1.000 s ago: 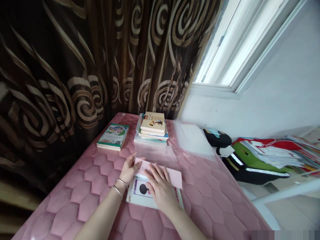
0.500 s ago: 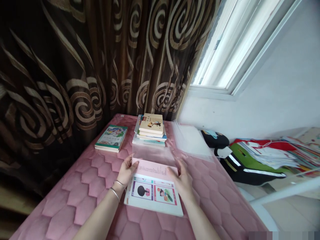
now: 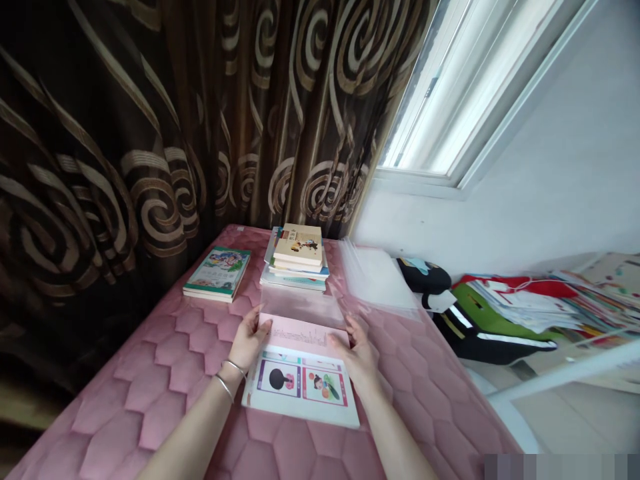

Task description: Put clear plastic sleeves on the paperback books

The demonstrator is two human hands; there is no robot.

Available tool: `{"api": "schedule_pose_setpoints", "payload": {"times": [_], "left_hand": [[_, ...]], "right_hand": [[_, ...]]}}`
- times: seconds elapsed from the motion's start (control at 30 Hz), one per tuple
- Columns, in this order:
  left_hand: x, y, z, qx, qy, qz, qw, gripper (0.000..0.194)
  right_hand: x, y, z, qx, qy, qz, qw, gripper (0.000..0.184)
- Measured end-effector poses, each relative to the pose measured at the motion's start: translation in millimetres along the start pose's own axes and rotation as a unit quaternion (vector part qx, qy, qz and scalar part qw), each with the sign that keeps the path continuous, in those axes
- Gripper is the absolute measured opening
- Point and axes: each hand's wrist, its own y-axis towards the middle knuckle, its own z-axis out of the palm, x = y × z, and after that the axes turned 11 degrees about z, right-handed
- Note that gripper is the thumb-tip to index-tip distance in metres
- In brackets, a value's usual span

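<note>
A book (image 3: 305,408) with colourful picture panels lies on the pink quilted mattress. Its pink printed flap (image 3: 295,328) is folded toward me across the far part. My left hand (image 3: 248,341) holds the flap's left edge, thumb on top and fingers beyond and beneath. At the right edge my right hand (image 3: 362,353) grips in the same way, its thumb lying on the pink paper. From under the book's far side a clear plastic sheet (image 3: 303,305) spreads over the mattress. Some of each hand's fingertips are hidden behind the flap.
Behind the sheet stands a pile of books (image 3: 299,250). Two green-edged books (image 3: 217,272) lie stacked at left. More clear plastic covers (image 3: 380,277) rest at right. Past the mattress edge are a black-and-green bag (image 3: 495,327) and papers (image 3: 540,303). A patterned curtain (image 3: 200,133) hangs behind.
My right hand has gone from lying flat on the pink flap to gripping its right edge. The left hand has kept its hold. More of the picture panels shows now.
</note>
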Motion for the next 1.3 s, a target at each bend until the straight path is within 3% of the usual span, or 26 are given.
{"api": "schedule_pose_setpoints", "payload": {"times": [0.27, 0.57, 1.0, 1.3], "left_hand": [[4, 0, -1.5, -0.005, 0.017, 0.01, 1.0, 0.058], [5, 1, -4.3, 0.002, 0.04, 0.028, 0.999, 0.057], [12, 2, -8.0, 0.001, 0.117, 0.055, 0.992, 0.055], [11, 1, -6.8, -0.004, 0.117, 0.043, 0.992, 0.055]], "right_hand": [[-3, -1, 1, -0.006, 0.015, -0.014, 1.0, 0.078], [-4, 1, 5, 0.04, 0.127, 0.035, 0.99, 0.093], [7, -6, 1, 0.049, 0.167, 0.062, 0.983, 0.057], [-3, 1, 0, 0.067, 0.137, 0.051, 0.987, 0.053]]}}
